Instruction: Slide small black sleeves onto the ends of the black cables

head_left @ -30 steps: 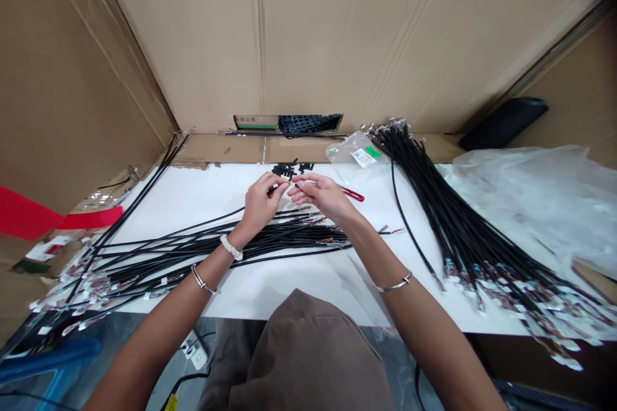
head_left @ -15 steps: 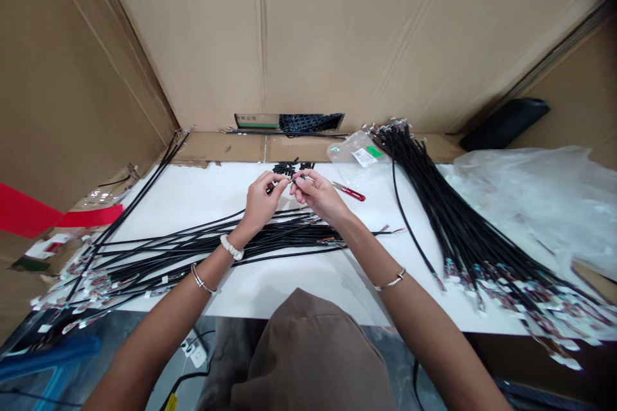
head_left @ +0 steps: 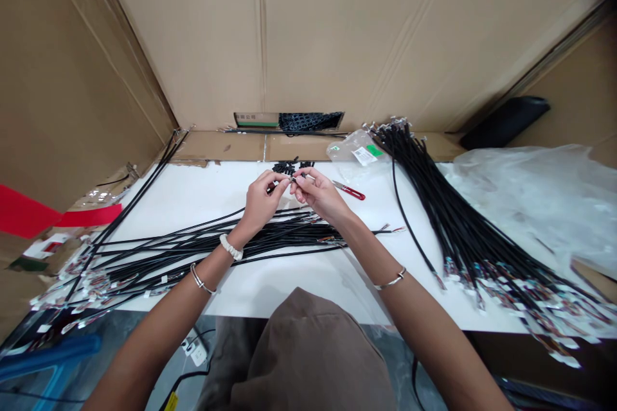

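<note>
Above the middle of the table, my left hand (head_left: 265,198) and my right hand (head_left: 319,194) meet fingertip to fingertip. Thumb and fingers of the left are closed on what looks like a black cable, mostly hidden by the hand. My right hand pinches a small black piece (head_left: 302,175), too small to make out fully. Just beyond the fingers lies a pile of short black pieces (head_left: 285,167). Red-handled thread snips (head_left: 351,191) rest right of my right hand. Under my wrists, a bundle of black cables (head_left: 193,243) with bare coloured wire ends lies across the white table (head_left: 289,282).
A thick bundle of black cables (head_left: 434,205) with white connectors fills the right side. Clear plastic sheeting (head_left: 540,199) lies beyond it, and a labelled plastic bag (head_left: 357,149) sits at the back. Cardboard walls (head_left: 308,32) enclose the table. Red material (head_left: 91,215) is at left.
Almost nothing differs. Both hands keep their place and their pinch, with only a slight shift of the fingertips.
</note>
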Motion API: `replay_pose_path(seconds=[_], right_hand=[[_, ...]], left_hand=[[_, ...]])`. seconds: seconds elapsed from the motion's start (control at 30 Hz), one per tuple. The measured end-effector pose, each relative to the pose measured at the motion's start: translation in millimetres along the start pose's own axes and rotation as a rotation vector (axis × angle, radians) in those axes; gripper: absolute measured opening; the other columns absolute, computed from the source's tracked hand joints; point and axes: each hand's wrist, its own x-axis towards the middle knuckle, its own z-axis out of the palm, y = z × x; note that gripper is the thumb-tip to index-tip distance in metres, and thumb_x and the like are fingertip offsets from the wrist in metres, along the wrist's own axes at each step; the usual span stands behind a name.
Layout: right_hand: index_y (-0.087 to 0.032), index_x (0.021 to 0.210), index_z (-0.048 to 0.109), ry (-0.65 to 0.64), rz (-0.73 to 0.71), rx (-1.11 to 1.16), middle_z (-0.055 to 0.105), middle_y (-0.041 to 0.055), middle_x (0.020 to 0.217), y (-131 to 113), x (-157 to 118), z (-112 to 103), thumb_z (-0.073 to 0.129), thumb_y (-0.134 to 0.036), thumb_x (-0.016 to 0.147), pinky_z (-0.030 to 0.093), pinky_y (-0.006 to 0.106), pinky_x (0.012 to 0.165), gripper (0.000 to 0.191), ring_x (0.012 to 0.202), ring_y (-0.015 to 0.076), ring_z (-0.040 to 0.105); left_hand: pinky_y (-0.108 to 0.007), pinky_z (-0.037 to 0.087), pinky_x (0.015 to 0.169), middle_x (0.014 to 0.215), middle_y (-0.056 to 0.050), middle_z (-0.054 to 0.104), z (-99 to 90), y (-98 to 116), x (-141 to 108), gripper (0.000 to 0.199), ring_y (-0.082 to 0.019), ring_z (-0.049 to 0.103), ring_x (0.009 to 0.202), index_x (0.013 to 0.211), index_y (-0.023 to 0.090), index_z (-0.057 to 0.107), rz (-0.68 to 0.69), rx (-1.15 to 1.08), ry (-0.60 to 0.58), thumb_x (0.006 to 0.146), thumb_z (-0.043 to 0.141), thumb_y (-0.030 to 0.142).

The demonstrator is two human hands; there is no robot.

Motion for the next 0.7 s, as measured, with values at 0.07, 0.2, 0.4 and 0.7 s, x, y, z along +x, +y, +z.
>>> replay_pose_path(seconds=[0.07,0.2,0.4,0.7], right_hand=[[-0.02,0.091,0.053,0.012,0.002,-0.005,0.063,-0.0031,0.067,0.0,0.1,-0.2,0.078,-0.043,0.07,0.039,0.021,0.052,0.039,0.053,0.0068,0.05],[-0.02,0.092,0.052,0.005,-0.017,-0.018,0.063,-0.0033,0.067,2.3,1.4,-2.4,0.077,-0.046,0.071,0.038,0.021,0.051,0.042,0.052,0.007,0.05],[-0.021,0.093,0.052,-0.031,-0.129,-0.12,0.063,-0.0029,0.068,6.2,3.3,-6.6,0.071,-0.045,0.079,0.039,0.022,0.051,0.034,0.052,0.0076,0.052],[-0.021,0.096,0.051,-0.062,-0.254,-0.368,0.06,-0.0027,0.071,-0.9,-1.8,-6.4,0.063,-0.044,0.087,0.043,0.024,0.054,0.027,0.056,0.0092,0.054]], left_hand=[[-0.024,0.043,0.066,0.084,-0.003,0.065,-1.0,0.9,-0.3,0.015,-0.013,0.058,0.075,0.084,0.017,0.068,0.04,0.041,-0.007,0.091,0.058,0.025],[-0.024,0.042,0.066,0.086,-0.003,0.065,-3.5,3.2,-1.2,0.016,-0.013,0.057,0.074,0.088,0.017,0.067,0.105,0.149,-0.031,0.093,0.054,0.025],[-0.023,0.041,0.063,0.086,-0.002,0.065,-7.1,7.0,-0.8,0.016,-0.012,0.056,0.072,0.089,0.018,0.066,0.155,0.23,-0.051,0.094,0.053,0.025],[-0.023,0.04,0.064,0.084,-0.002,0.064,-11.4,7.5,0.6,0.017,-0.011,0.053,0.069,0.089,0.017,0.065,0.213,0.287,-0.105,0.094,0.05,0.024]])
